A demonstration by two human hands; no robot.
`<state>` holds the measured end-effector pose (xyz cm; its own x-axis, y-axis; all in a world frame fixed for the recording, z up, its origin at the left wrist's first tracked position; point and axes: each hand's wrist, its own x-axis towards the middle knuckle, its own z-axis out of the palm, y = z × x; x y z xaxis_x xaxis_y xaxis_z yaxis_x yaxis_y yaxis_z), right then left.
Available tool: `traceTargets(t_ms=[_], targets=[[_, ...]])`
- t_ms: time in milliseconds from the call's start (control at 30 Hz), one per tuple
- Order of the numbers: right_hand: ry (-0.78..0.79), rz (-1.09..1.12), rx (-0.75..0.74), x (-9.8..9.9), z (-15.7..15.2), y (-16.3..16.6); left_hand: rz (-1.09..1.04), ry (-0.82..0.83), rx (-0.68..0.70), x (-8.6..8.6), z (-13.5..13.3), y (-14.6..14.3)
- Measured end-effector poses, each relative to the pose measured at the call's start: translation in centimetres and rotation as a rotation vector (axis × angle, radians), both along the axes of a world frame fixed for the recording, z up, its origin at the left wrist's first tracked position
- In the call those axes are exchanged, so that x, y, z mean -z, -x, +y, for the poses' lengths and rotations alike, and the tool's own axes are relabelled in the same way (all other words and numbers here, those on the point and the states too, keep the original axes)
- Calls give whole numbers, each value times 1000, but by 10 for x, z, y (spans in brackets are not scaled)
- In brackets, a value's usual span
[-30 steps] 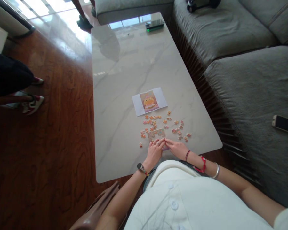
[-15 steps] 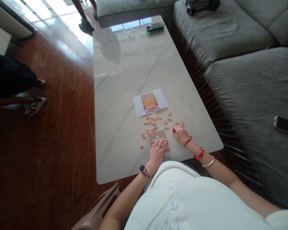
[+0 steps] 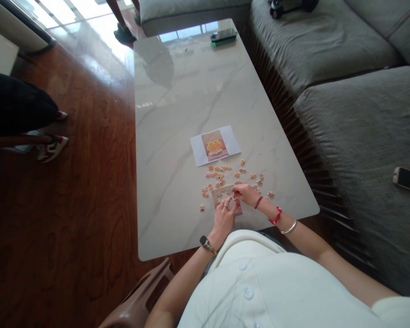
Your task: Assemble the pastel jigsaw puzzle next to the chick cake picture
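A partly assembled jigsaw puzzle (image 3: 216, 193) lies near the table's front edge, its lower part hidden by my hands. My left hand (image 3: 224, 216) rests on it from the near side, thumb apart from the fingers, holding nothing. Over the puzzle's right side, my right hand (image 3: 247, 195) is closed in a pinch on a small puzzle piece (image 3: 234, 196), mostly covered by the fingertips. Loose orange and pink pieces (image 3: 219, 176) are scattered just beyond the puzzle, with a few more to the right (image 3: 271, 194) and one at the left (image 3: 202, 207).
Behind the pieces is a printed reference sheet (image 3: 215, 146) with an orange cartoon figure. A dark device with a green edge (image 3: 223, 36) sits at the marble-look table's (image 3: 171, 150) far end. A grey sofa (image 3: 362, 118) with a phone (image 3: 408, 180) flanks the right; a person's leg (image 3: 20, 105) shows at left.
My right hand has moved left from beside the puzzle to above its right side, bringing a piece close to my left fingers. The left hand stays nearly where it was.
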<state>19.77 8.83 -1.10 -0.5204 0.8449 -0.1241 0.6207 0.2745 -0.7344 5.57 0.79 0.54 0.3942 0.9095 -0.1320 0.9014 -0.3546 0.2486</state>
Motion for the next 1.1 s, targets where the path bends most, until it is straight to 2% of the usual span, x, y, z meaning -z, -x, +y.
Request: traceTargets(t_ms=[367, 600, 733, 833, 933, 1033, 1100], targets=[[-80, -51, 72, -7, -14, -3, 21, -4, 57, 1, -2, 1], [-21, -56, 77, -3, -23, -3, 39, 12, 18, -1, -2, -1], [-2, -117, 187, 0, -18, -11, 60, 24, 46, 1, -5, -1], [-50, -190, 307, -1, -21, -20, 67, 22, 72, 3, -10, 2], [-65, -183, 237, -4, -29, -21, 75, 28, 95, 4, -14, 6], [3, -174, 115, -5, -38, -15, 88, 45, 110, 4, -16, 7], [46, -200, 102, -4, -41, -11, 91, 50, 120, 4, -15, 7]])
